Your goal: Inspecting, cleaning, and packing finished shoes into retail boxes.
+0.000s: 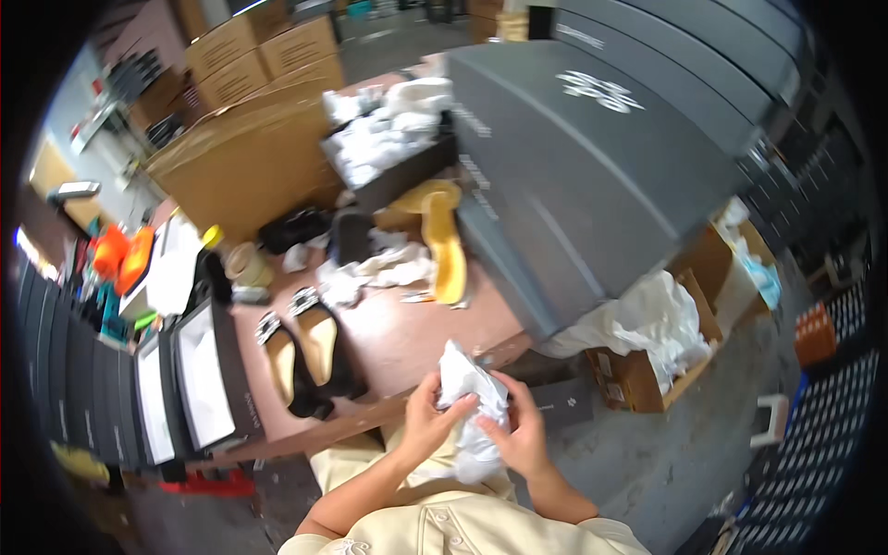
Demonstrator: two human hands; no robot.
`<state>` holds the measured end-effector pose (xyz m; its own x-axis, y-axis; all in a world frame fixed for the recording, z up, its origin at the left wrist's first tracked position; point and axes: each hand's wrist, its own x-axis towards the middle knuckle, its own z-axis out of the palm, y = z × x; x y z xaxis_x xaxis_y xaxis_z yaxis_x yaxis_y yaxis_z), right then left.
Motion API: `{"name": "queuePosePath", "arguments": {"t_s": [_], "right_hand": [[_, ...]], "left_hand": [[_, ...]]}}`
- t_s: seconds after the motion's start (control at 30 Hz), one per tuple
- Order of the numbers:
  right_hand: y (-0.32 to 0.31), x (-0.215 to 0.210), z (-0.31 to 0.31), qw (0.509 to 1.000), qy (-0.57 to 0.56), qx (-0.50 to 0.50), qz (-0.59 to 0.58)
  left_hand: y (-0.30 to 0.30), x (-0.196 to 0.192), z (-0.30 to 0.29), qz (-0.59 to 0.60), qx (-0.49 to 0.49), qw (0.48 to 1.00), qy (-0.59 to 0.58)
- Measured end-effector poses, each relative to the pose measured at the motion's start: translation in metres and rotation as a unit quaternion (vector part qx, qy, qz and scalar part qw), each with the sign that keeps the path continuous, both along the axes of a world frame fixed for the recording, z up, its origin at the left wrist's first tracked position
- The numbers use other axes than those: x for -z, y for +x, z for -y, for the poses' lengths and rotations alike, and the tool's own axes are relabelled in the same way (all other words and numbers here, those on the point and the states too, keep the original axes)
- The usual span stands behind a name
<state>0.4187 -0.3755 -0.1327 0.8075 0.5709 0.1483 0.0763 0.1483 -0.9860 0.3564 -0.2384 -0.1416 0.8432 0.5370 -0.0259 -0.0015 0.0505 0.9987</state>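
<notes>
Both hands meet just in front of the person's body, at the near edge of the worktop (407,338). The left hand (424,421) and the right hand (523,435) each have their grip clenched on the same wad of crumpled white tissue paper (470,398), which sits between the palms, its top sticking up above the fingers and its lower part hanging down toward the cream-coloured garment (444,518) the person wears. The left thumb presses on the front of the paper; the right fingers curl round its right side.

On the brown worktop, to the left of the hands, lies a pair of black flat shoes (301,347) with pale insoles and patterned bows at the toes, side by side and touching. Further back lies a yellow shoe (446,245) on its side, with loose white paper scraps (379,268) just beside it. Behind those stands an open dark box of white paper (388,139). A stack of large grey shoe boxes (592,176) fills the right part of the worktop. At the left edge, open boxes with white linings (199,375) stand in a row. On the floor to the right stands a cardboard carton (647,370) stuffed with white paper. Brown cartons (250,157) are stacked at the far left.
</notes>
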Motion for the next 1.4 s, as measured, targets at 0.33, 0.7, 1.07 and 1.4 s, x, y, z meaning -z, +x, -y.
{"name": "queuePosePath", "arguments": {"t_s": [0.33, 0.7, 1.07, 1.4], "right_hand": [[0.002, -0.042, -0.102, 0.972, -0.057, -0.192, -0.126], [-0.069, -0.081, -0.179, 0.854, -0.096, -0.413, 0.300], [-0.084, -0.070, -0.246, 0.985, -0.043, -0.161, 0.042], [-0.123, -0.058, -0.216, 0.814, 0.043, -0.284, 0.505]], "left_hand": [[-0.168, -0.045, -0.104, 0.156, -0.327, 0.930, 0.064], [-0.234, -0.026, -0.168, 0.327, -0.468, 0.821, 0.006], [-0.235, -0.045, -0.151, 0.022, -0.432, 0.898, 0.078], [-0.246, -0.043, -0.137, 0.171, -0.073, 0.979, -0.086]]}}
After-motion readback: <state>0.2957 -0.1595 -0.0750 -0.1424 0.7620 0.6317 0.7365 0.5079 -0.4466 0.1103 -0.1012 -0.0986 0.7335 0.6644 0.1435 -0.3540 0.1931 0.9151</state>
